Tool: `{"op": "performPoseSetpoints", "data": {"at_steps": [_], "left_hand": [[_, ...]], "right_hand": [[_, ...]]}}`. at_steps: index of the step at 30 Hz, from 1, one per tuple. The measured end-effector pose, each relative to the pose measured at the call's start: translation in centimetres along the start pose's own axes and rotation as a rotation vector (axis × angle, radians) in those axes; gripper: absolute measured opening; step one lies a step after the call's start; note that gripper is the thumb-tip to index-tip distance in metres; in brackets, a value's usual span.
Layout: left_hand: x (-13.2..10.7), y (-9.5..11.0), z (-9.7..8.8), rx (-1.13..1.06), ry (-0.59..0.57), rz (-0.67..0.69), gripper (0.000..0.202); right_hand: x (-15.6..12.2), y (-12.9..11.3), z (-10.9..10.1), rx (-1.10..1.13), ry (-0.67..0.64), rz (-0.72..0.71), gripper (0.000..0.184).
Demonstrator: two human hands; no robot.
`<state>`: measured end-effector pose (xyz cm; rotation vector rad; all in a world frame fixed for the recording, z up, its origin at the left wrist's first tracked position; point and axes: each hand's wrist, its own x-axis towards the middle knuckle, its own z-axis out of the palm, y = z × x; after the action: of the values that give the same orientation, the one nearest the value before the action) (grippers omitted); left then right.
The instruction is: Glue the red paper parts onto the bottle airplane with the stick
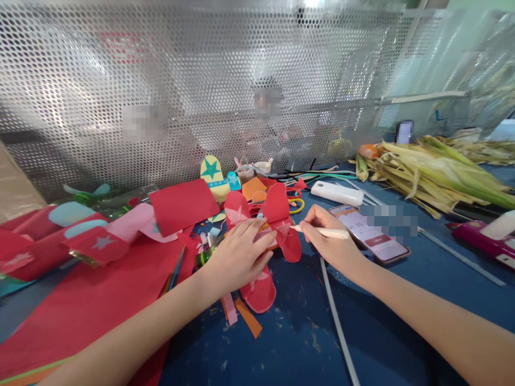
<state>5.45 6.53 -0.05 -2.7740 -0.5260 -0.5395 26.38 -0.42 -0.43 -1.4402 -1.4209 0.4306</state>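
My left hand [239,252] lies flat, fingers stretched out, pressing down on a red paper craft with heart-shaped petals [277,214] on the blue table [298,332]. Pale stars mark the petals. My right hand [328,238] is closed round a white pen [322,231], whose tip touches the red petal just right of my left fingers. Another red petal [259,292] sticks out below my left hand.
Red paper sheets [92,300] and coloured scraps cover the left. A phone [370,233] and a white case [337,193] lie right of the craft. Corn husks [434,171] pile at the back right. A perforated metal screen [201,80] stands behind. A white rod [338,321] runs forward.
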Motion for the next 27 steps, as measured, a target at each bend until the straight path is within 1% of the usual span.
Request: {"op": "performPoseSetpoints", "data": {"at_steps": [7, 14, 16, 20, 22, 23, 25, 27], "left_hand": [[0.04, 0.03, 0.00, 0.016, 0.012, 0.010, 0.028], [-0.01, -0.02, 0.01, 0.011, -0.001, 0.008, 0.029], [-0.01, -0.03, 0.02, 0.011, -0.005, 0.009, 0.029], [0.04, -0.25, 0.06, 0.000, -0.010, 0.004, 0.029], [0.12, -0.46, 0.01, -0.017, -0.008, 0.002, 0.030], [0.16, -0.56, -0.02, -0.026, -0.008, 0.002, 0.032], [0.22, -0.74, -0.07, -0.034, -0.004, 0.005, 0.034], [0.25, -0.87, -0.03, -0.030, 0.011, 0.008, 0.035]], "right_hand": [[-0.03, 0.10, 0.12, 0.007, -0.038, 0.013, 0.019], [-0.04, 0.14, 0.17, 0.006, -0.030, 0.010, 0.020], [-0.04, 0.04, 0.17, 0.049, -0.009, 0.007, 0.020], [0.04, -0.22, 0.19, 0.263, 0.075, 0.039, 0.024], [0.09, -0.26, 0.19, 0.329, 0.094, 0.059, 0.023], [0.10, -0.26, 0.19, 0.335, 0.086, 0.060, 0.020], [0.06, -0.25, 0.19, 0.297, 0.025, 0.043, 0.014], [-0.06, -0.29, 0.20, 0.220, -0.042, 0.012, 0.016]]}}
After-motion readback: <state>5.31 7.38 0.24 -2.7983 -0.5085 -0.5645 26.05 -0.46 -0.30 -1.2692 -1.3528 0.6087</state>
